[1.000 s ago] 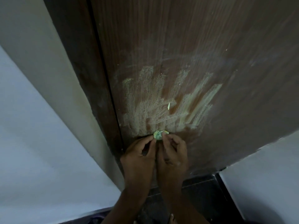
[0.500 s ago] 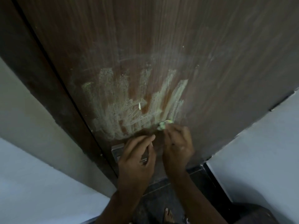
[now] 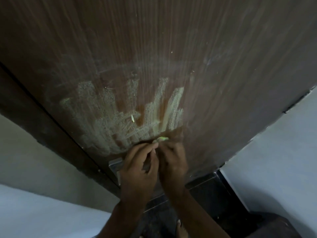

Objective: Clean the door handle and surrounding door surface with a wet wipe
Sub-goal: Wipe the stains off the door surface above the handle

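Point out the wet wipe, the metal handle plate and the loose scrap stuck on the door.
wet wipe [image 3: 162,139], head view, its green exposed edge.
metal handle plate [image 3: 115,164], head view, upper left corner.
loose scrap [image 3: 132,118], head view, its middle.

Dim, murky indoor light dulling the whole frame, pale walls [image 3: 274,152] at lower left and right catching the most brightness, hands [image 3: 154,162] showing soft motion blur, wide-angle lens bending the door [image 3: 223,48] edges, fine grain smearing throughout.

Both forearms reach up side by side. Left hand [image 3: 139,170] and right hand [image 3: 173,162] meet at the fingers [image 3: 154,148] — curled, pinching together; a bare foot [image 3: 181,229] shows below.
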Demonstrator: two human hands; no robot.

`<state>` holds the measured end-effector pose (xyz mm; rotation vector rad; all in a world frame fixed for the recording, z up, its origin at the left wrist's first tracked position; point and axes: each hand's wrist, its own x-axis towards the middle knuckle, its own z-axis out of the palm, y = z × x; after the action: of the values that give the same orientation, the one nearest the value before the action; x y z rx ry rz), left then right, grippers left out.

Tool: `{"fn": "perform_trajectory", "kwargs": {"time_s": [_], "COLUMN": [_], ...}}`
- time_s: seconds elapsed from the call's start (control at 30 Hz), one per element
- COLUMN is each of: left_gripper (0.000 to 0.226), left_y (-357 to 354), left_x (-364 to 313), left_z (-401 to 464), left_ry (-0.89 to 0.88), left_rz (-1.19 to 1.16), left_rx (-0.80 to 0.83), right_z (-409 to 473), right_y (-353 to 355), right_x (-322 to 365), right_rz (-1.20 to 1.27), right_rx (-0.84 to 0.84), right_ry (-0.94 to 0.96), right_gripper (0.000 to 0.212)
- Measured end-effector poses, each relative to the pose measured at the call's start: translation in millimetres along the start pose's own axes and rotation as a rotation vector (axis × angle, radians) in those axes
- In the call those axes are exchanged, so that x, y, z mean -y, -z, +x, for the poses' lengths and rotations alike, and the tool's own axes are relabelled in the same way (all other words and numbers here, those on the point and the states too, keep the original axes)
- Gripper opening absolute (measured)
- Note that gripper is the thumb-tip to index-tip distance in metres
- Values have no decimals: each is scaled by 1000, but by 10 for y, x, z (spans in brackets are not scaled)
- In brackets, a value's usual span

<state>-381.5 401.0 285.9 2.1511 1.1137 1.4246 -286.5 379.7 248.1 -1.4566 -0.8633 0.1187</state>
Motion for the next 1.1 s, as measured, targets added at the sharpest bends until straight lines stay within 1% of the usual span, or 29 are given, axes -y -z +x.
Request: {"fn": "perform_trajectory", "kwargs": {"time_s": [0.07,0.1,0.13,0.2,0.27,0.3,0.37,0.47,0.53,0.63,0.73,0.83,0.9,0.97,1.1], "left_gripper": [19,18,18,19,22,21,17,16,17,23,19,19,19,19,21], "left_y": [-22,-38,-50,-80,-106,-115,-128,-118,-114,-114,-115,-112,-106,-103,-86], "left_x": [-12,-25,-38,-66,-95,-98,-86,-56,-43,-60,-84,-102,-108,-113,-154], "left_z": [-1,2,7,6,1,3,1,-4,-6,3,-12,-31,-34,-26,12], "left_ry": [-2,-2,-2,5,20,21,19,33,40,72,79,103,109,102,107], "left_rz": [-2,-7,-9,-6,3,14,42,65,78,77,63,37,33,47,63], "left_rx": [-3,-7,-10,-5,-1,-3,2,40,63,71,65,72,71,72,73], "right_z": [-15,68,185,469,568,547,376,170,235,431,407,199,179,288,566], "right_y": [65,135,208,306,328,313,297,293,305,336,362,402,425,434,403], "right_x": [18,48,76,78,66,33,-118,-312,-292,-188,-313,-561,-597,-491,-123], "right_rz": [-58,-115,-172,-239,-199,-179,-234,-339,-298,-169,-228,-333,-339,-292,-149], "right_rx": [68,53,11,-145,-212,-198,-117,-44,-69,-130,-129,-60,-55,-99,-154], "right_ry": [71,121,183,337,375,363,304,226,238,305,316,162,96,138,356], "right_gripper": [10,11,14,15,13,15,18,14,14,14,14,18,17,16,13]}}
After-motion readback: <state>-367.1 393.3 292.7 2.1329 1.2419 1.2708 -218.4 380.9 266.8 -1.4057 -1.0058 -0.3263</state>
